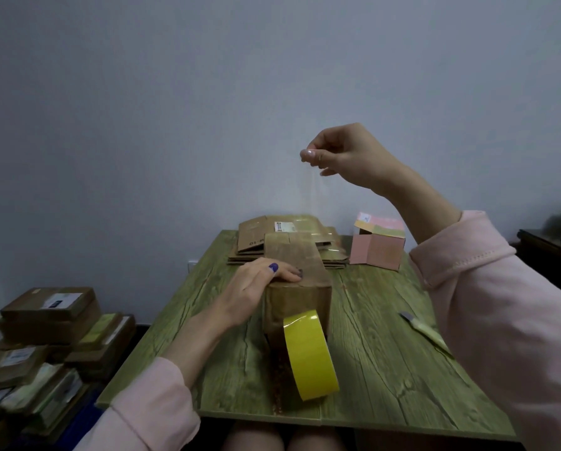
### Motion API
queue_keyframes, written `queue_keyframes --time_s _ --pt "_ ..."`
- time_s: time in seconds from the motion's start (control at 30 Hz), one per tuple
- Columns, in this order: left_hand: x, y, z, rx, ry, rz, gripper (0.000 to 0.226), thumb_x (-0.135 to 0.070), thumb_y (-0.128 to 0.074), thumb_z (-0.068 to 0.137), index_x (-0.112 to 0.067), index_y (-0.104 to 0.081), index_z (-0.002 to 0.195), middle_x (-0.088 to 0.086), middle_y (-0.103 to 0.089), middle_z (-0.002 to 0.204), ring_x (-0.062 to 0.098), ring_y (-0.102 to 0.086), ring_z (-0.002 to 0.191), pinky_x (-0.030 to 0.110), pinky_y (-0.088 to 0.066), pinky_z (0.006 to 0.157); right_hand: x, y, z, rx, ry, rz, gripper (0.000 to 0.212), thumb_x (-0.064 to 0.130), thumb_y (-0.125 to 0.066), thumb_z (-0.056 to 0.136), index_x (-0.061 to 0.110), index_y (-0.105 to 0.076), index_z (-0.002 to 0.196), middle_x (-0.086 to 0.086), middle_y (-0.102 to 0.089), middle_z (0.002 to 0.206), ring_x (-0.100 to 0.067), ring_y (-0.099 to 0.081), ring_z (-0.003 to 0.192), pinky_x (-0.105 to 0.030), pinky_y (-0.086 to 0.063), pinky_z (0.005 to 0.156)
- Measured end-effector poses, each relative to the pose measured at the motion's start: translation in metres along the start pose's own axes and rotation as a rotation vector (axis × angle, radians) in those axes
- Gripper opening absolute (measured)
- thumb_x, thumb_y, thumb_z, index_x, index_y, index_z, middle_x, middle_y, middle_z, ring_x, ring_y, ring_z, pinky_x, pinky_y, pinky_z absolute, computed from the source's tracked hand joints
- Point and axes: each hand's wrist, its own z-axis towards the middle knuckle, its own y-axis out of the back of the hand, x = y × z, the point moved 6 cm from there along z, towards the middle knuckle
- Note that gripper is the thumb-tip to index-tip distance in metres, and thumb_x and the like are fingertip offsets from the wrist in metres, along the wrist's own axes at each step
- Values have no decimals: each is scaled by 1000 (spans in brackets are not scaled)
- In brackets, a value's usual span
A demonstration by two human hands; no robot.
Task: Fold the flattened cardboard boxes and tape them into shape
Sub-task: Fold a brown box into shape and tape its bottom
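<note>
Print "10" (255, 244), white label (284, 226) on flattened cardboard (307, 222)

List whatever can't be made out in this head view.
Tape strip below the right hand: clear and faint; its lower end is lost against the flattened boxes.
Cutter: near end hidden by the right sleeve.
Box: part of its top covered by the left hand.
Floor piles: cut off at the left edge; labels too small to read.
</note>
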Motion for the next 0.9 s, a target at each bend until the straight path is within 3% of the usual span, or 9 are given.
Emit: queue_keyframes --time_s 0.33,0.5,0.63,0.8,0.9 --pt "-3 -4 -1 -19 18 -42 61 -47 -19 88 -17 -71 100 -11 -66 109 -2 -56 107 19 -39 96 -5 -9 24 26 -13 -35 17 25 -65 89 19 -61 74 2 -61 75 -12 -59 79 -36 -54 82" --pt "-1 -4 -1 -29 35 -62 54 -53 -23 90 -28 -70 96 -14 -66 109 0 -57 108 32 -41 100 -15 -11 31 27 -29 -60 15 25 -64 90 15 -63 79 4 -62 75 -6 -58 74 -34 -54 80" --pt "-1 -5 -1 -8 7 43 50 -55 -30 88 -27 -70 103 -10 -67 111 0 -56 109 35 -42 99 -24 -9 35 -9 -54 -51 18 23 -63 91 6 -66 89 -4 -64 83 -12 -57 78 -35 -53 81" --pt "-3 -3 -1 8 -5 75 49 -68 -29 86 -39 -65 103 -19 -64 112 -4 -53 112 23 -38 99 -39 -8 36 -24 -97 -53 18 23 -63 91 6 -65 89 0 -63 81 -8 -56 75 -35 -53 81" --pt "-6 -2 0 11 4 35 41 -56 -28 89 -40 -63 101 -25 -61 110 -5 -53 111 17 -37 97 -47 -7 33 -34 -116 -51 20 24 -63 91 4 -66 91 -1 -63 82 -7 -56 75 -35 -53 80"
